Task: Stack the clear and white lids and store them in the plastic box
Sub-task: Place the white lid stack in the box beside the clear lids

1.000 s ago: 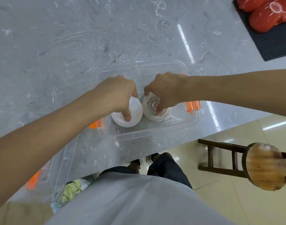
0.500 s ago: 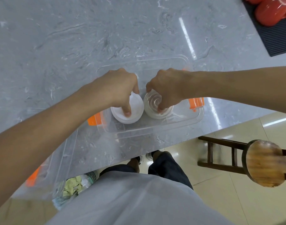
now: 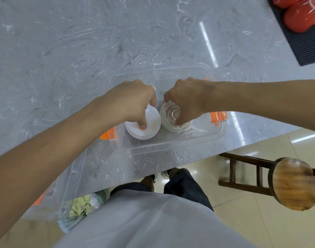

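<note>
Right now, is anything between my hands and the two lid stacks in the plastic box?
Nothing visible: the left hand already grips the white lids and the right hand the clear lids, both inside the open plastic box.

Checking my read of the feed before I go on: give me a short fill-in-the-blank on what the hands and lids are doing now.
1. The left hand holds the ____ lids.
2. The right hand holds the ____ lids.
3. Both stacks sit inside the plastic ____.
4. The box latches are coloured ____.

Missing words: white; clear; box; orange
</note>
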